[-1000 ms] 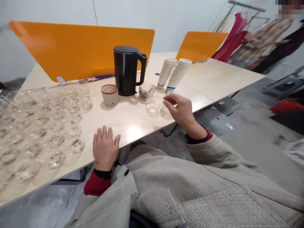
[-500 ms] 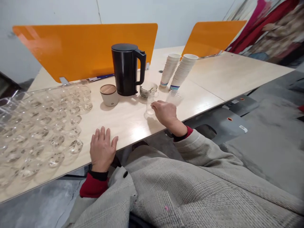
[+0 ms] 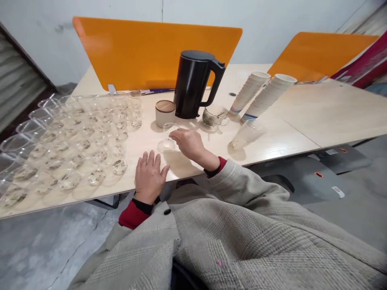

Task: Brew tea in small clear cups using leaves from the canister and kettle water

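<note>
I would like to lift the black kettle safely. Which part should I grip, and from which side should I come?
Probably grip the black kettle by its handle, coming from the right. The handle loop juts out on that side, open and upright, while the lidded canister crowds the left.

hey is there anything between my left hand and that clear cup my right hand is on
Nothing visible. The left hand lies flat on the table, and only bare tabletop separates it from the clear cup, which the right hand touches with its fingers. The rows of clear cups stand off to the left.
</note>
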Tool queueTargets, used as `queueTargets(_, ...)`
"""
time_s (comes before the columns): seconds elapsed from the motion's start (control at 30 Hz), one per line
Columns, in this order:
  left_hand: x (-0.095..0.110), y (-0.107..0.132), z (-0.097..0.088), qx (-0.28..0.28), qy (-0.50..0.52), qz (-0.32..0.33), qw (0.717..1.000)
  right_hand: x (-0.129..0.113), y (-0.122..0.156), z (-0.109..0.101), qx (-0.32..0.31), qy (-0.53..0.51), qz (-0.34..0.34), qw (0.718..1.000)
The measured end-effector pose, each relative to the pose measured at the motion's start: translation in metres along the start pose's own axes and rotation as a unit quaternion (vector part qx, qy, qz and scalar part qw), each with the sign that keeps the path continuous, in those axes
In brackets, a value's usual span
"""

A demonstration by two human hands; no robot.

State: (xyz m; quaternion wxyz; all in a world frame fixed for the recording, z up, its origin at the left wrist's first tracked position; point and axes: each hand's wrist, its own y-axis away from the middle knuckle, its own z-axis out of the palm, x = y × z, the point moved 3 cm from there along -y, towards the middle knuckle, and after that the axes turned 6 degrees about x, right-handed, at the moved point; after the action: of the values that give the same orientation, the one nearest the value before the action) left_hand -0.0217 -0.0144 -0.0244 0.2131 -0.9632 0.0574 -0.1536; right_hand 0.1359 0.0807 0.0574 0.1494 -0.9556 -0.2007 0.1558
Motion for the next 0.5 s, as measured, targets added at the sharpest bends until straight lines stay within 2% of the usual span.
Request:
queueTargets(0.33, 0.004, 0.0, -0.003, -0.003, -0.035, 0.017, 0.999, 0.004, 0.0, 0.011, -0.01, 0.064, -0.029, 0.997)
queueTargets(0.43, 0.004, -0.001, -0.004, -0.012, -0.042, 0.015, 0.999, 0.006, 0.001, 0.008, -0.009, 0.047, -0.033, 0.998)
queueTargets(0.5, 0.004, -0.001, -0.004, -0.011, -0.041, 0.011, 0.999, 0.008, 0.004, 0.0, 0.014, 0.019, -0.035, 0.999)
